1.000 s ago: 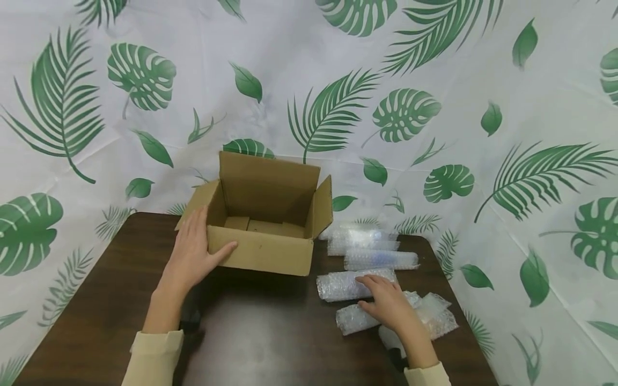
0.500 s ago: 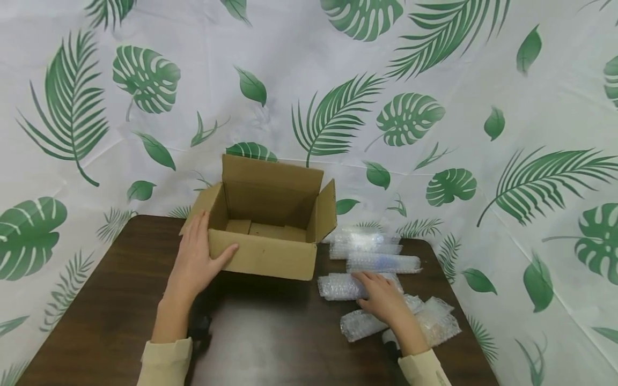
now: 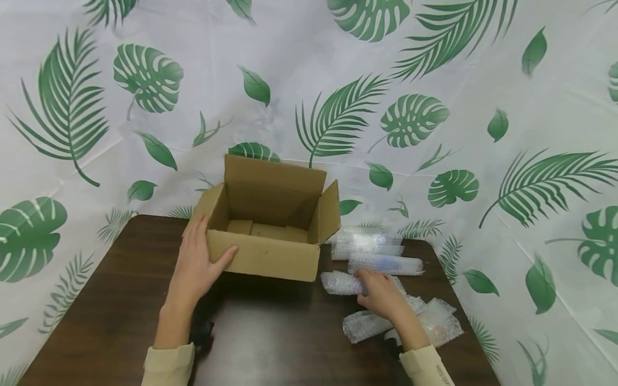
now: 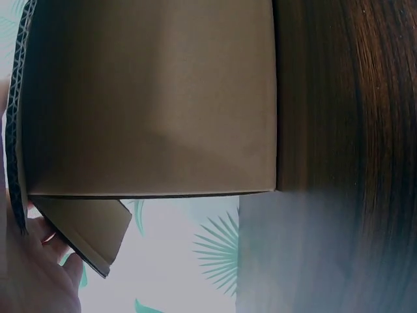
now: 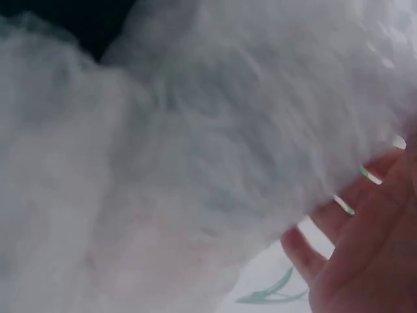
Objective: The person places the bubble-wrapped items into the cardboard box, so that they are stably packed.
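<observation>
An open cardboard box stands toward the back of the table, flaps spread. At its left front corner my left hand grips it, thumb lying over the front flap and fingers along the left flap. In the left wrist view, fingers show behind the flap edge, and the box wall fills most of the picture. To the right, my right hand holds a bubble-wrapped roll, with fingers curled over its top. That roll blurs across the right wrist view, beside the right hand's fingers.
Behind the held roll lie another bubble-wrapped roll and more bubble-wrapped packets. Nearer me are a further bubble-wrapped roll and a flatter packet by the table's right edge. A leaf-patterned cloth hangs behind the dark wooden table.
My right hand has closed its fingers round the bubble-wrapped roll, which has turned slightly under it. The left hand keeps its place on the box. The head view has shifted a little.
</observation>
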Demonstrator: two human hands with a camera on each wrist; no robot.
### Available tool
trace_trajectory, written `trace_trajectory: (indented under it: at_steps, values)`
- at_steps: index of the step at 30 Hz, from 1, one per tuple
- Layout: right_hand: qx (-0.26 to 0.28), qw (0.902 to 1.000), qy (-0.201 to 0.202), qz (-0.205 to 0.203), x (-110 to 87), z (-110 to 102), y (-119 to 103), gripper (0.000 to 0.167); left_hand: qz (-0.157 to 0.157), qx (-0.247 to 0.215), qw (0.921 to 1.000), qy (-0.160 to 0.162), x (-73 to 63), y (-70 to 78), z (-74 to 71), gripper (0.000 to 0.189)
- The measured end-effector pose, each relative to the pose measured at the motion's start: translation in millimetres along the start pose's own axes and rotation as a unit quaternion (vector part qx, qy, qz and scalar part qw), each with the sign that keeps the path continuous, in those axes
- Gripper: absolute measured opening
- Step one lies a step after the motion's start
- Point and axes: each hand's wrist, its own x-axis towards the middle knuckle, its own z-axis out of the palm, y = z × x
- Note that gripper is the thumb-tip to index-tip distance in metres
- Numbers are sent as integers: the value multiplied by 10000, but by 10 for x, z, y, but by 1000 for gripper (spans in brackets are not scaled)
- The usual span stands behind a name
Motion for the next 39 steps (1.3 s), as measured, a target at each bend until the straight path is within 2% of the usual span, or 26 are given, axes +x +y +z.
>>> trace_trajectory:
  at_steps: [7, 16, 19, 24, 29, 32, 39]
  values:
    - [401, 9977, 528, -125, -100, -204, 67, 55, -92, 40, 9999, -120, -20, 15, -22, 103]
    - [758, 9884, 1319, 18, -277, -733, 51, 55, -21, 71, 10000, -58, -21, 19, -14, 103]
    - [882, 9805, 1756, -56, -311, -920, 35, 52, -29, 66, 9999, -70, -21, 26, -20, 103]
    - [874, 9620, 2558, -386, -334, -1206, -32, 52, -59, 82, 9999, -94, -31, 37, -29, 103]
    - [768, 9465, 3084, -565, -295, -1465, -143, 56, -81, 76, 9999, -69, -47, 46, -36, 101]
    - [752, 9399, 3249, -728, -248, -1605, -234, 57, -81, 70, 9999, -50, -50, 48, -38, 101]
    - [582, 9370, 3241, -1170, -80, -1887, -509, 59, -64, 73, 9999, -71, -45, 35, -22, 102]
